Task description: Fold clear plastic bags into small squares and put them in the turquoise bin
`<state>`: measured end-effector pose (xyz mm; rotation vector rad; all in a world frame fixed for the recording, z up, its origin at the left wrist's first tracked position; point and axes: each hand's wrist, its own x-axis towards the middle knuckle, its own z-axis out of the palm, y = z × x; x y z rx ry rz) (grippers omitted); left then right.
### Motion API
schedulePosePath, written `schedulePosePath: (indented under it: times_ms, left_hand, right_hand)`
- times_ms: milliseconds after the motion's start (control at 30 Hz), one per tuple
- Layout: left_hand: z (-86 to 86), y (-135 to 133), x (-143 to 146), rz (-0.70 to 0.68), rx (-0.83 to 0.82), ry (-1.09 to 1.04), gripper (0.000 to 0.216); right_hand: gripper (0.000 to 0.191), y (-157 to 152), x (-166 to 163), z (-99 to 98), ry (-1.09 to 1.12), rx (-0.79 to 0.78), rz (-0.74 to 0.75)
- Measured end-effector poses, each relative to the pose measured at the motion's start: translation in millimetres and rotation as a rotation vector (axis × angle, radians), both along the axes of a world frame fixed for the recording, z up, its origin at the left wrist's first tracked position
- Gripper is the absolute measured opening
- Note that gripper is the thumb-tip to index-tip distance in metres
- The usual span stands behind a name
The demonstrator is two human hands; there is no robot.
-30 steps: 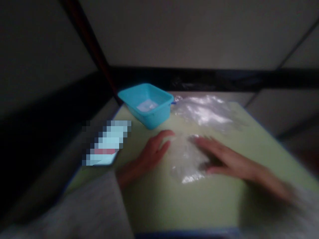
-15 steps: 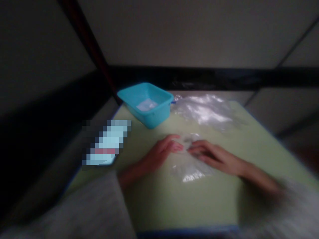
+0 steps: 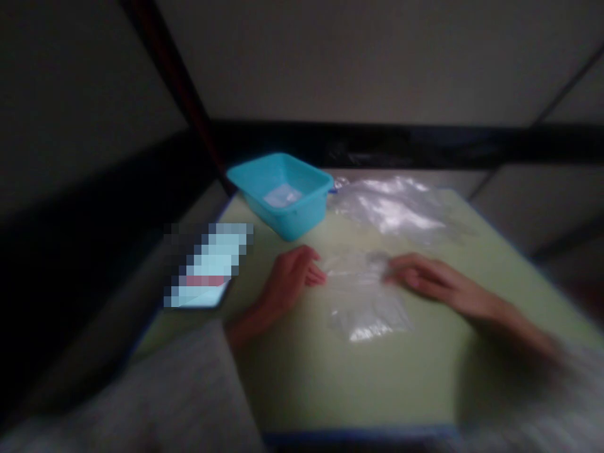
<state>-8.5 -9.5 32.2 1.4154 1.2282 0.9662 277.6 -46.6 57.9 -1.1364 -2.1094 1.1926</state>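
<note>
A clear plastic bag (image 3: 372, 309) lies flat on the table in front of me, its lower part catching the light. My left hand (image 3: 295, 272) is by the bag's upper left edge, fingers loosely bent and a little apart. On the opposite side, my right hand (image 3: 431, 280) reaches the upper right edge with its fingers stretched out. Its fingertips are blurred, and whether they touch the plastic is unclear. Neither hand visibly grips anything.
A turquoise basin (image 3: 306, 216) holding a whitish flat item stands at the back left. Beside it lies a heap of clear plastic bags (image 3: 401, 207). A phone-like device (image 3: 212, 267), its screen pixelated, lies left on the pale green table (image 3: 358, 390).
My hands have moved apart, the left one leftward and the right one rightward, uncovering the upper part of the bag. The whole view has shifted slightly.
</note>
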Motion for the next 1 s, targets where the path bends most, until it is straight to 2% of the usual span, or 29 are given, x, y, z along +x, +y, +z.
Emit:
schedulePosePath:
  times_ms: [133, 267, 367, 467, 567, 733, 1000]
  left_hand:
    - [0.9, 0.4, 0.4, 0.032, 0.041, -0.017, 0.028]
    - [2.8, -0.3, 2.9, 0.0, 0.119, -0.149, 0.03]
    - [1.1, -2.8, 6.1, -0.109, 0.129, -0.166, 0.034]
    - [-3.7, -4.0, 9.4, -0.235, 0.123, -0.123, 0.036]
    - [-8.0, -2.1, 11.6, -0.297, 0.092, -0.098, 0.035]
    - [-10.6, 2.8, 12.4, -0.311, 0.025, -0.088, 0.033]
    - [-12.8, 4.5, 12.9, -0.303, 0.004, -0.117, 0.029]
  right_hand:
    - [0.023, 0.8, 0.4, 5.5, -0.121, 0.153, 0.031]
    - [0.016, -4.4, -4.5, 12.9, -0.169, 0.327, 0.17]
    - [0.018, -12.8, -10.1, 21.4, -0.252, 0.315, 0.296]
    - [0.02, -20.3, -14.1, 26.9, -0.35, 0.291, 0.355]
    - [0.02, -24.4, -14.3, 26.0, -0.406, 0.325, 0.372]
    - [0.021, -30.7, -11.4, 21.0, -0.514, 0.42, 0.359]
    - [0.021, -46.1, -19.0, 15.1, -0.669, 0.766, 0.275]
